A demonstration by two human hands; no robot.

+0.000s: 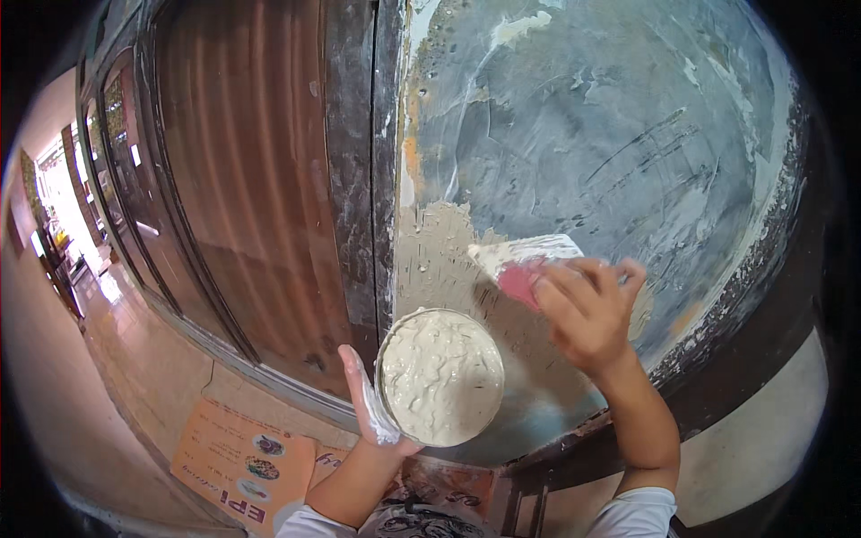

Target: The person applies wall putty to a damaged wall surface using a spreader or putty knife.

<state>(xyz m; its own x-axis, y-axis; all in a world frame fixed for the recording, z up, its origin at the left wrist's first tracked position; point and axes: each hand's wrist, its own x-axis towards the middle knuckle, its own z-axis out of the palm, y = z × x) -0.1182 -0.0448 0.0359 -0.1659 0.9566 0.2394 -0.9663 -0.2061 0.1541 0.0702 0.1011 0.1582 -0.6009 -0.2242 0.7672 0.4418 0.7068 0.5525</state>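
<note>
My left hand [375, 408], smeared with white paste, supports a round tub [499, 399] from its left side and below. Thick cream-coloured filler [439, 372] fills the tub almost to its rim. In my right hand [587, 305] is a putty knife [520, 282] with a pinkish-red part near my fingers and filler on its pale blade. The blade lies against or close to the wall [574, 134], which is blotchy grey-blue. A patch of beige filler [435, 255] covers the wall's left part, beside and below the blade.
Left of the wall stands a dark door frame [354, 179] with a glazed panel and brown curtain [247, 161] behind it. An orange printed sheet [238, 462] lies on the floor at lower left. Dark trim [762, 296] borders the wall's right side.
</note>
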